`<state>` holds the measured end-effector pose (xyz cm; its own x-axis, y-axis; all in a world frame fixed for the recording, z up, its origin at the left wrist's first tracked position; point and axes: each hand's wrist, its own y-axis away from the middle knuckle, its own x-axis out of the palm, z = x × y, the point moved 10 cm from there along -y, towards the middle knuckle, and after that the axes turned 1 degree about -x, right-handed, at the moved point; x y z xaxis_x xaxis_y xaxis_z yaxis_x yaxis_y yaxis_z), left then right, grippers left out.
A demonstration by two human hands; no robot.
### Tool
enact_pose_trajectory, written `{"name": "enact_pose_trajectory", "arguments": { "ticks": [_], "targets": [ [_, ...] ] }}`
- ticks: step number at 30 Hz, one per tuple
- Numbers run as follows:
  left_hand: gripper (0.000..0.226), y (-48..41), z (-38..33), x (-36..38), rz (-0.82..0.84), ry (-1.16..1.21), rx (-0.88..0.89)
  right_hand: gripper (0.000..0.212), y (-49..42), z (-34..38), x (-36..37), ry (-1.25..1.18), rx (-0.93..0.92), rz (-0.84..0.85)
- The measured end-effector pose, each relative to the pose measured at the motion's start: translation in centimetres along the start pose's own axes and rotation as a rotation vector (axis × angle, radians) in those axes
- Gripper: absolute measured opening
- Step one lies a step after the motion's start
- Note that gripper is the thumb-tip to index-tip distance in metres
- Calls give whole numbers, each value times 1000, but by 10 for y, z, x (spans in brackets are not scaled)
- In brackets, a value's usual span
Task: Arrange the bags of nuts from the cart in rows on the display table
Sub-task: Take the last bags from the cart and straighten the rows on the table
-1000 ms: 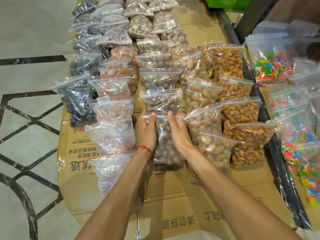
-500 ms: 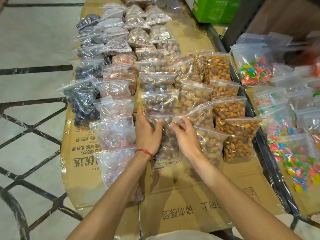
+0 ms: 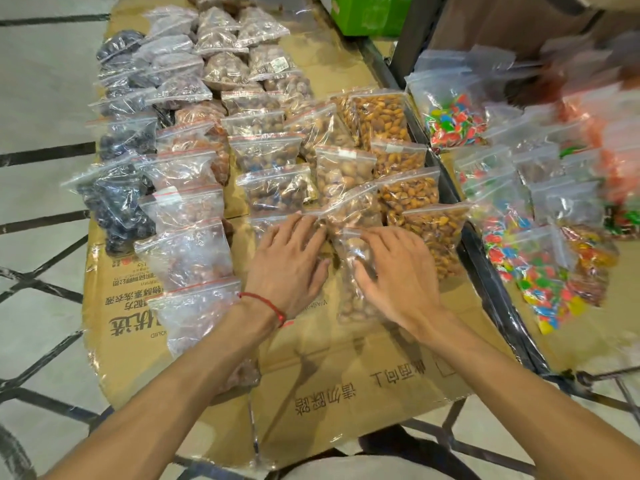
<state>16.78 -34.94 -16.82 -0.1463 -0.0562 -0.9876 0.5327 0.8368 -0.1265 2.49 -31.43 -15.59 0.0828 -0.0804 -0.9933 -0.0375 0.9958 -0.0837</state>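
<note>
Clear zip bags of nuts lie in several rows on the cardboard-covered display table (image 3: 346,368). My left hand (image 3: 291,261) lies flat, fingers spread, on the nearest bag of dark round nuts (image 3: 265,221) in the middle row and hides most of it. My right hand (image 3: 394,271) presses with spread fingers on the neighbouring bag of pale nuts (image 3: 356,301), which lies slightly askew at the front of its row. Neither hand lifts a bag.
Rows of dark fruit bags (image 3: 117,209) and pale bags (image 3: 187,258) fill the left side. Almond bags (image 3: 440,237) lie on the right. Beyond a black rail (image 3: 485,271), bags of coloured candy (image 3: 540,282) lie on the cart. A green box (image 3: 370,12) stands at the back.
My hands gripped the sides of the dark round-nut bag; now the left one lies flat on it and the right one has shifted onto the pale-nut bag beside it.
</note>
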Motion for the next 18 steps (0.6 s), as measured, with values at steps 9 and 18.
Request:
{"name": "enact_pose_trajectory", "arguments": {
  "ticks": [9,18],
  "targets": [
    [60,-30,-40,-5,69,-127,-149,57,3,-76,-4,112,-151,1],
    [71,-56,-82,-1,172,-176,-348,59,-25,-148,-8,30,-275,29]
  ]
}}
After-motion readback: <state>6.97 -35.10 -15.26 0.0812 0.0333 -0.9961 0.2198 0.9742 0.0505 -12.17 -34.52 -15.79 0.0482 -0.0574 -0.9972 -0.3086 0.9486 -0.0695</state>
